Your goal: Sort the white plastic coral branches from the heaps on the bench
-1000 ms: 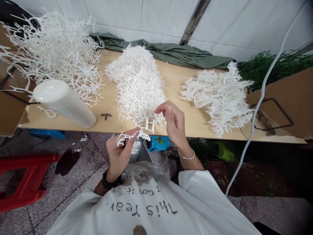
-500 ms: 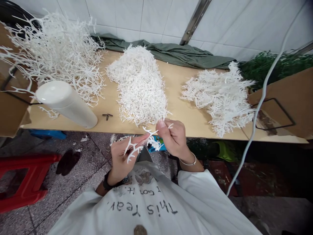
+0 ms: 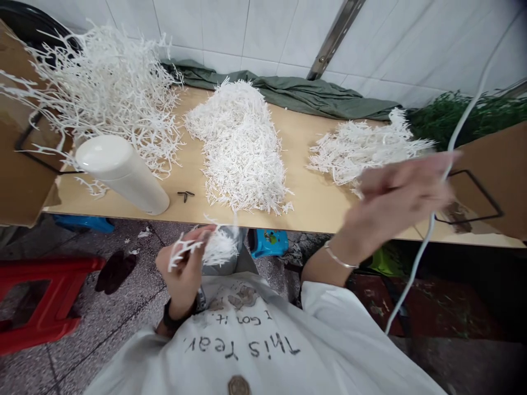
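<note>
My left hand [image 3: 181, 277] is closed around a white branched plastic sprig [image 3: 181, 251], in front of the table edge. A denser bunch of white sprigs [image 3: 221, 248] shows beside its fingertips; I cannot make out whether the hand holds that too. My right hand [image 3: 399, 197] is smeared by motion over the front of the right-hand heap of white sprigs [image 3: 366, 145], so its fingers are unclear. A middle heap of short white pieces [image 3: 247, 148] and a loose left heap of longer white branches [image 3: 111, 88] lie on the table.
A white bottle [image 3: 123, 173] and a few dark seeds [image 3: 185, 195] stand on the table [image 3: 304, 203]. A pale cable [image 3: 447, 159] hangs at the right. Cardboard boxes [image 3: 498, 159] flank the table. Below are a red stool [image 3: 49, 302] and a blue stool [image 3: 269, 242].
My right hand has left the sprig by my left hand and swung right over the right heap. The left hand has moved slightly left, still holding the sprig. A small white piece now lies by the middle heap.
</note>
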A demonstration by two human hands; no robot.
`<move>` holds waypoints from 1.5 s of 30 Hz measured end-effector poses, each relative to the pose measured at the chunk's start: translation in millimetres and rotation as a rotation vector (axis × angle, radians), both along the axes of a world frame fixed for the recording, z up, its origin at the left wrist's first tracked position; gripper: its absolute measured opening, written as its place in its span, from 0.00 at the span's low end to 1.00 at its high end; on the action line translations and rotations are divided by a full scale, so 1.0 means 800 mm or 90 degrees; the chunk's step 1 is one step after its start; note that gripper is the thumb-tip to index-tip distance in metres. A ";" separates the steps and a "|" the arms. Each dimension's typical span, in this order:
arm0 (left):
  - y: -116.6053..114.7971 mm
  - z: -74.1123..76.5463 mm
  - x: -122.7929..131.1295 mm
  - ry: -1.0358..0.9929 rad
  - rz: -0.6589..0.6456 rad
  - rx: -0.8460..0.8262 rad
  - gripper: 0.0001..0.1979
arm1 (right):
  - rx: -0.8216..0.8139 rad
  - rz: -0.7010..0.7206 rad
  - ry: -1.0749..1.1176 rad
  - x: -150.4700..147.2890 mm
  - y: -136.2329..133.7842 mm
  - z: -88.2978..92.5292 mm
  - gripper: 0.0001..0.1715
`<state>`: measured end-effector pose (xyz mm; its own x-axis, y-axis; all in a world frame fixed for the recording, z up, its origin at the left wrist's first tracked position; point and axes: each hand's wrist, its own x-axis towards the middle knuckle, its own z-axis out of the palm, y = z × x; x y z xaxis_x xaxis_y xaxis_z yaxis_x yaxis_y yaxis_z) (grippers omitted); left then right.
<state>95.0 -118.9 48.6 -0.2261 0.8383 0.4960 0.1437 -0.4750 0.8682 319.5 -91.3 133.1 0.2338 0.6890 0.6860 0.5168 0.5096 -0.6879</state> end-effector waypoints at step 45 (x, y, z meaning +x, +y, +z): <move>0.004 -0.006 0.011 -0.074 -0.033 -0.126 0.07 | -0.238 0.438 -0.127 -0.046 0.011 -0.043 0.25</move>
